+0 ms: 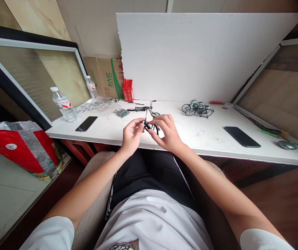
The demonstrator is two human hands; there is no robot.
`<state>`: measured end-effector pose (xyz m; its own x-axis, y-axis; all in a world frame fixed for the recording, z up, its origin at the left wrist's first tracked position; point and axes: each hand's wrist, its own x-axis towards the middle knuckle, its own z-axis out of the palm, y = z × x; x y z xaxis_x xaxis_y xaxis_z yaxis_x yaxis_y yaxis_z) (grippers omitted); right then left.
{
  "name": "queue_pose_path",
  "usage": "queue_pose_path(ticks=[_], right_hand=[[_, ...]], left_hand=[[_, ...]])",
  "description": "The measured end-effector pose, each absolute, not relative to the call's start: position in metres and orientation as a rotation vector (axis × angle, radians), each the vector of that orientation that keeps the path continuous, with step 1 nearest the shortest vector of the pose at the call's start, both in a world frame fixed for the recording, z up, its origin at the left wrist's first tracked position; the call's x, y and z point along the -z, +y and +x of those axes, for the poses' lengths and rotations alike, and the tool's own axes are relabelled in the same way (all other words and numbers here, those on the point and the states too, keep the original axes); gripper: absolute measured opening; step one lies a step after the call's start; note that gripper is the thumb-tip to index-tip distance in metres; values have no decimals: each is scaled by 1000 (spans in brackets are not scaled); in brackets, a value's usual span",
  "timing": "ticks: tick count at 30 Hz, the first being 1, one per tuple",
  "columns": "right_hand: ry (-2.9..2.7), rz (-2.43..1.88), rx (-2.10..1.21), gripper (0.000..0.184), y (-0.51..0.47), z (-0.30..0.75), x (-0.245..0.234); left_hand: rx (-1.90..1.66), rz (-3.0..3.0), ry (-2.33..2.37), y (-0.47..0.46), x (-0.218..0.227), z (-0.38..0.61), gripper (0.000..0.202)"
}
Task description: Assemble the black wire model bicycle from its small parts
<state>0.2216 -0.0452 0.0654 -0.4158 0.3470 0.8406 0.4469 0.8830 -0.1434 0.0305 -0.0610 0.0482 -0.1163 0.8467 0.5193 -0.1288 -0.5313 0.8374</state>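
Between my hands, above the front edge of the white table (117, 133), is a small black model bicycle (147, 125), partly covered by my fingers. My left hand (133, 133) pinches it from the left, thumb and fingers closed. On the other side my right hand (166, 132) has its thumb and fingertips closed on it, near a black wheel. Just behind lie more black bicycle parts (137, 109) and a thin handlebar (152, 101); whether these join the held piece I cannot tell. Two finished-looking model bicycles (198, 109) stand to the right, one dark and one green.
Phones lie at left (86, 123) and right (242, 136). Water bottles (65, 106), a cardboard box (103, 78) and a red carton (128, 91) stand at the back left. A bag of small parts (121, 113) lies near flat part frames (97, 104). A white board (203, 55) rises behind.
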Motion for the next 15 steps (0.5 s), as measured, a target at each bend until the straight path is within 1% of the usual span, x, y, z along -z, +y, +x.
queue_pose_path(ticks=[11, 15], right_hand=[[-2008, -573, 158, 28, -42, 222, -64], [-1990, -591, 83, 31, -42, 221, -65]], left_hand=[[-1704, 1474, 818, -63, -47, 31, 51], [-1702, 1473, 806, -64, -48, 33, 48]])
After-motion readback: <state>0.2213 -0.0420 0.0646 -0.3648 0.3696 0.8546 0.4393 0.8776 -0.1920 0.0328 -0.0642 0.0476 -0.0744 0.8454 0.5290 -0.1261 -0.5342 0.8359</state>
